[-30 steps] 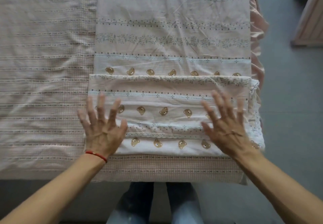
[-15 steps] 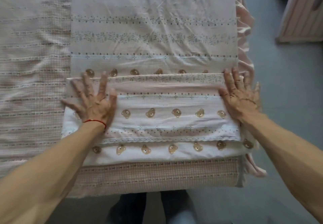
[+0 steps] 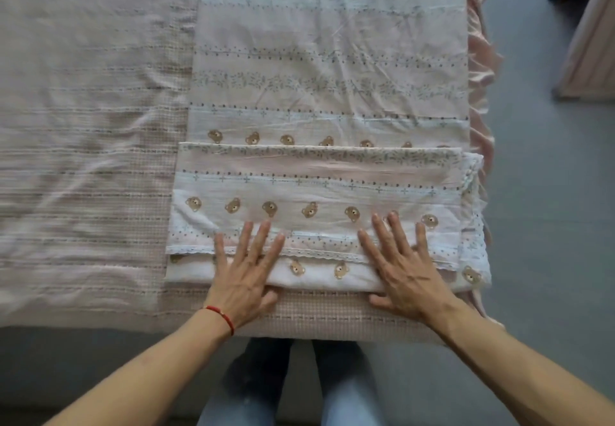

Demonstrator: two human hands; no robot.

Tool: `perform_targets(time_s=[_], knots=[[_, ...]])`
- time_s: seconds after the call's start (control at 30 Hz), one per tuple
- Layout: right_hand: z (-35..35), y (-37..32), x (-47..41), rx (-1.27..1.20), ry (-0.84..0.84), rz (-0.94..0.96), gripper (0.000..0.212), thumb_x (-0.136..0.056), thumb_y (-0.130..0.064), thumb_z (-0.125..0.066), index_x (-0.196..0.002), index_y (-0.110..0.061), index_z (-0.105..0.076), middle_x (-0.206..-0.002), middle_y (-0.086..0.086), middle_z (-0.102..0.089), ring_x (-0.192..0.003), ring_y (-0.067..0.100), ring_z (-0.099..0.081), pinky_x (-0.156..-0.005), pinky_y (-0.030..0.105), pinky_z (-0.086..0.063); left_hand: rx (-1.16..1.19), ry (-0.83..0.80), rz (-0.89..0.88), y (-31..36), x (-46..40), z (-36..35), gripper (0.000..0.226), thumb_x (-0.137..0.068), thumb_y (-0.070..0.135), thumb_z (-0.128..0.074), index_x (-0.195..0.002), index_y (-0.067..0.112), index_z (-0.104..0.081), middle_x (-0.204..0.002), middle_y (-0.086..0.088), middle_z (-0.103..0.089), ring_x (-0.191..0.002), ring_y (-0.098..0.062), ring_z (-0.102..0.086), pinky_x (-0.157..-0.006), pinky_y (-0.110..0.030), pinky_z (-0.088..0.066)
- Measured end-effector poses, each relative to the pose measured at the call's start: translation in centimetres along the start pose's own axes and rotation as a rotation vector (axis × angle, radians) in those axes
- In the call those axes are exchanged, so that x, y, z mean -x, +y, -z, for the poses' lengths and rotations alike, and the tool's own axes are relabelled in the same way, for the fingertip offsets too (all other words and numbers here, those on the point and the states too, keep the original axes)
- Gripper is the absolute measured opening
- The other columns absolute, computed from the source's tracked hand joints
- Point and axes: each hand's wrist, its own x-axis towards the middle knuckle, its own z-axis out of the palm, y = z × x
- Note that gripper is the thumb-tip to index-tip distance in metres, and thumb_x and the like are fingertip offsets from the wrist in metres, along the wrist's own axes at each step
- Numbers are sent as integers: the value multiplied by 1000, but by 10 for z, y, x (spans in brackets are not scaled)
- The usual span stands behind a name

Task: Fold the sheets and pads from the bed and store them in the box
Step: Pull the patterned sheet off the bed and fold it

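Both hands have slid back from the far corners of the fold to its near edge, close to the middle. Left hand (image 3: 244,281) lies flat with fingers straight and slightly spread, palm down on the folded white and pale-pink bear-print cotton sheet (image 3: 319,192), its thumb at the sheet's near edge; it grips nothing. Right hand (image 3: 404,267) lies the same way, fingers straight and fanned, pressing the folded layers, thumb tucked at the near edge; it too holds nothing. A thin red string bracelet (image 3: 221,314) circles the left wrist. Both forearms reach forward and inward from the lower corners of the view.

That sheet lies along the right side of the bed, its near end folded back over itself into a thick band with a lace-trimmed hem under the fingers; the unfolded part stretches away beyond. Beneath it lies a pink checked woven bed cover (image 3: 86,146), wrinkled on the left. A pink ruffled bed skirt (image 3: 481,69) hangs at the right edge above the grey floor (image 3: 545,226). Blue-jeaned legs (image 3: 346,389) show below.
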Motion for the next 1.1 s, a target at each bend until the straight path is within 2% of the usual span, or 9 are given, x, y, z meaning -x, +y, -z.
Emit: perform_targets(time_s=[0.13,0.27,0.4,0.5,0.6,0.73,0.87,0.97,1.1], knots=[[-8,8,17,-28,158,-63,102,-84,-7,-64,-165,-21,-4,-171,17,3,-157,42,-1,-117,74,-16,-31,115,28,-27,10,0,108,-71,-20,-58,-162,20,-16,-170,-9,-2,-155,-42,-5,-112,-79,-12],[-4,22,30,17,240,-145,94,-81,27,-47,-162,-16,-27,-164,23,-28,-150,46,-28,-115,67,-33,-63,99,193,-69,32,-2,103,-72,-32,-55,-160,14,-27,-169,-6,-16,-153,-42,-16,-113,-75,-18],[17,35,46,-21,321,-247,39,-85,4,-44,-112,-6,-72,-112,21,-72,-98,42,-72,-83,51,-60,205,60,331,-106,46,22,66,-82,-20,-58,-139,12,-60,-146,-11,-56,-135,-44,-50,-100,-61,-47],[56,52,49,-115,351,-362,14,-74,-5,-61,-84,-14,-68,-78,10,-68,-66,37,-67,-61,41,-52,442,83,340,-134,43,59,53,-75,-18,-65,-113,17,-75,-115,-8,-73,-107,-37,-68,-90,-45,-53],[109,73,41,-221,448,-448,21,-72,-18,-67,-90,-14,-75,-85,12,-74,-69,39,-69,-59,41,-53,653,194,473,-150,27,109,40,-81,-8,-70,-106,22,-78,-106,-1,-76,-99,-26,-69,-85,-34,-51],[175,112,12,-394,622,-527,31,-89,-37,-56,-99,-15,-76,-93,14,-74,-79,40,-69,-63,42,-53,949,409,586,-169,-19,181,36,-94,-1,-64,-99,34,-71,-97,8,-71,-90,-2,-64,-79,-12,-48],[222,150,-34,-577,702,-604,17,-89,-17,-74,-105,-16,-78,-93,12,-76,-83,32,-69,-68,37,-48,1056,579,660,-199,-92,215,33,-98,3,-57,-104,33,-68,-99,-5,-69,-92,-19,-62,-85,-34,-49],[237,182,-75,-720,734,-644,21,-85,-22,-79,-106,-25,-80,-89,6,-76,-85,27,-69,-72,34,-48,1105,626,716,-220,-152,222,23,-100,9,-58,-117,19,-68,-103,-9,-67,-94,-20,-59,-86,-30,-44],[240,227,-144,-902,762,-660,22,-83,-33,-83,-105,-28,-79,-91,-2,-74,-84,22,-68,-71,32,-50,1154,624,744,-252,-231,210,21,-98,12,-59,-91,28,-69,-96,-6,-69,-90,-21,-64,-86,-32,-49]])
